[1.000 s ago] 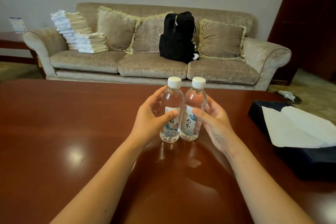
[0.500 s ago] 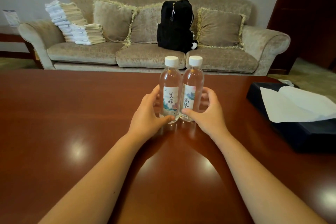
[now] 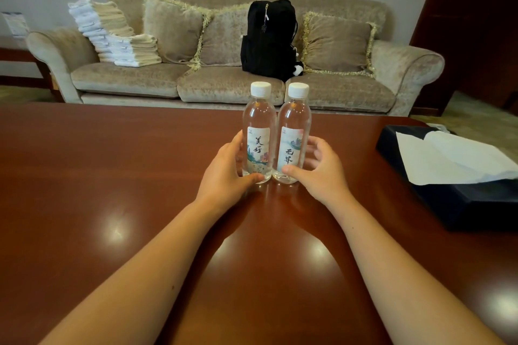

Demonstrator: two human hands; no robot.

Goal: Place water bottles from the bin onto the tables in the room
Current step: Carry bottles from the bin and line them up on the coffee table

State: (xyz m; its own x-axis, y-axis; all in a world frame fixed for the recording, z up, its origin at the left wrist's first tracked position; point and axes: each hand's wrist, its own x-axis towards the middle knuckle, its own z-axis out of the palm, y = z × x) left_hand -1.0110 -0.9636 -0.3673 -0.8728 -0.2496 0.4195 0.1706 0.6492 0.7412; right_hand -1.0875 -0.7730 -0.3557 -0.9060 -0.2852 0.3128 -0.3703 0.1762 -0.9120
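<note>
Shiny red-brown wood fills our view: it is the table (image 3: 112, 176), and two water bottles stand on it side by side, upright and touching. Going left to right, our left hand (image 3: 227, 173) wraps low around the left bottle (image 3: 257, 137), thumb at the front and fingers behind, so it is holding that bottle. Just beside it stands the right bottle (image 3: 294, 137), and our right hand (image 3: 319, 171) cups it low, thumb on its base, fingers spread loosely at the side; we cannot tell if that hand really squeezes. Over at three o'clock sits a dark box (image 3: 462, 204) with white paper on top. Far away at twelve o'clock is a sofa (image 3: 224, 84) with a black backpack (image 3: 269, 39). We think we are at the setting-down step, and both bottles look like they rest on the wood now. Next we need to open both hands gently and pull them back so nothing tips. Compared with a second ago, the bottles were up in the air and closer to us; now they stand down on the table, and our hands have slid lower.
</note>
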